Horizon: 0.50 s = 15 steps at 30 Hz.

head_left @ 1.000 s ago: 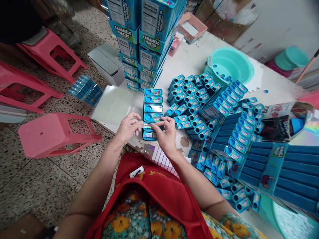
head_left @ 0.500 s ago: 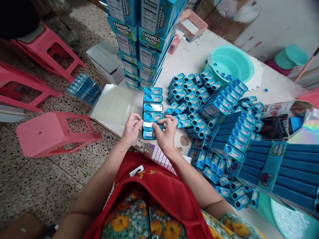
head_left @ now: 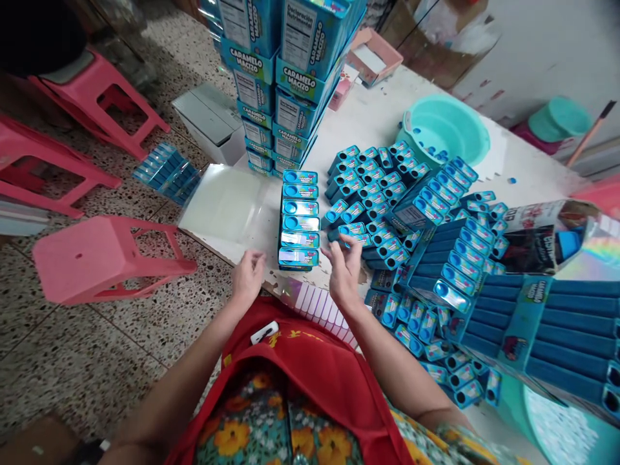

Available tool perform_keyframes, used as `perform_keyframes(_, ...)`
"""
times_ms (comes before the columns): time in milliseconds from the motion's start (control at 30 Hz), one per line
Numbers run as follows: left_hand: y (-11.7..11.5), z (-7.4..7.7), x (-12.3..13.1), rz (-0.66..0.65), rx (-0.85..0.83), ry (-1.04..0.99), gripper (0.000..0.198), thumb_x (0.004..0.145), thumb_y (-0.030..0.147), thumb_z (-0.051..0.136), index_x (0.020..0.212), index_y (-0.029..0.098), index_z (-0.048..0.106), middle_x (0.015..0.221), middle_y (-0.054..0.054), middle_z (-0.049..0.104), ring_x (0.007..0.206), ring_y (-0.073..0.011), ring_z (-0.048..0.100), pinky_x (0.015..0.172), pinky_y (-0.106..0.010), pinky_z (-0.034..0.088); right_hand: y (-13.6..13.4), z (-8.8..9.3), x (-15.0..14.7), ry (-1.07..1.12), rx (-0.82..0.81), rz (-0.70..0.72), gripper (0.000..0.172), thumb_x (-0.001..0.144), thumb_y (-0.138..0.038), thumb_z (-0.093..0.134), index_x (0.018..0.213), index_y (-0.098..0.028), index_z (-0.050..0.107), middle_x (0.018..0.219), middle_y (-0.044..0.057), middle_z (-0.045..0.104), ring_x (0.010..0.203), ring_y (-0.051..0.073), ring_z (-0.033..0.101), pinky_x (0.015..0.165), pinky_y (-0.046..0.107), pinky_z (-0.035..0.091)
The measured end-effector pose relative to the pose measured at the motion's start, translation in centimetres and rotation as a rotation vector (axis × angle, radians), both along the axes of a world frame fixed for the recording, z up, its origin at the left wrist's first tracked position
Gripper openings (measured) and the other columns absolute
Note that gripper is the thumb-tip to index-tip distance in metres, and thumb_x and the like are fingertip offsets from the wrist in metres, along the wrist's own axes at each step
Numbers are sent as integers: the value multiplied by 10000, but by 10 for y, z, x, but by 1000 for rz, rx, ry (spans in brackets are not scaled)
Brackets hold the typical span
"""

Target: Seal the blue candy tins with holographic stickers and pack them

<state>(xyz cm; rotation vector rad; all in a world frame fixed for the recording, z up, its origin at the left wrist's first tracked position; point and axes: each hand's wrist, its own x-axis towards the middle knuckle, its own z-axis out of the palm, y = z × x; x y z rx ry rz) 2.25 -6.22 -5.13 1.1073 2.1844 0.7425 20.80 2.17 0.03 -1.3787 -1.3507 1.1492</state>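
Observation:
A row of blue CARAMELO MACIZO tins (head_left: pixel 300 223) stands on the table in front of me, their lids facing up. Pale shiny strips lie across the two nearest lids. My left hand (head_left: pixel 248 278) is left of the row's near end, apart from it. Its fingers are curled in towards the thumb, and anything between them is hidden. On the other side, my right hand (head_left: pixel 345 271) has its fingers apart and holds nothing. It is close to the loose tins at the right. A sheet of pale stickers (head_left: pixel 312 307) lies at the table edge between my wrists.
Tall stacks of blue display boxes (head_left: pixel 300 81) rise behind the row. Many loose tins (head_left: pixel 371 187) and filled boxes (head_left: pixel 440 258) crowd the right side. A turquoise basin (head_left: pixel 448 129) sits farther back. Clear plastic sheets (head_left: pixel 227 200) lie left; a pink stool (head_left: pixel 97 258) stands beside the table.
Both hands have drawn back from the near tins, left hand to the left and right hand to the right. The near lids are now uncovered by fingers.

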Motion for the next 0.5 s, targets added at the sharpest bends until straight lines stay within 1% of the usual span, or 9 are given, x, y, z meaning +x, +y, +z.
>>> perform_keyframes(67, -16, -16, 13, -96, -104, -119, 302, 842, 422, 485, 956, 178, 622, 899, -66, 680, 803, -189, 621, 728, -277, 451, -20, -14, 18, -61, -88, 40, 244, 871, -355, 479, 1074, -220, 472, 870, 2, 525, 748, 132, 529, 694, 291, 473)
perform_keyframes(133, -24, -32, 29, -187, -153, -277, 307, 804, 391, 541, 1002, 173, 633, 935, -66, 689, 818, -186, 629, 741, -273, 461, -41, -33, 30, -174, -133, 164, 204, 860, -356, 508, 988, -199, 536, 808, -1, 533, 674, 128, 513, 648, 283, 466)
perform_keyframes(200, -25, -44, 42, -212, -116, -391, 335, 799, 361, 550, 1068, 175, 619, 933, -51, 693, 821, -173, 630, 745, -261, 465, -57, -52, 33, -301, -107, 322, 192, 849, -320, 526, 974, -186, 583, 841, 23, 542, 700, 141, 525, 679, 300, 474)
perform_keyframes(233, -24, -47, 47, -216, -87, -413, 316, 808, 354, 536, 1056, 180, 627, 913, -40, 694, 815, -166, 627, 744, -255, 462, -62, -61, 32, -358, -77, 384, 204, 846, -294, 528, 1002, -182, 597, 877, 39, 541, 738, 152, 538, 714, 313, 481)
perform_keyframes(300, -19, -50, 52, -236, -50, -398, 253, 825, 349, 509, 944, 187, 663, 856, -24, 692, 790, -157, 615, 726, -246, 451, -68, -75, 29, -443, -21, 455, 251, 848, -242, 512, 1074, -177, 601, 918, 63, 527, 807, 172, 553, 776, 331, 490)
perform_keyframes(367, -15, -48, 52, -266, -63, -353, 244, 834, 346, 490, 818, 188, 674, 797, -17, 684, 751, -152, 598, 687, -237, 433, -70, -83, 25, -494, 23, 497, 284, 855, -209, 489, 1115, -179, 597, 947, 79, 517, 866, 185, 555, 812, 333, 495)
perform_keyframes(500, -10, -45, 51, -263, -168, -282, 245, 830, 332, 491, 768, 181, 674, 732, -23, 673, 677, -148, 574, 624, -232, 402, -72, -86, 24, -594, 101, 595, 324, 873, -195, 456, 1171, -180, 581, 988, 103, 524, 929, 206, 545, 831, 333, 499)
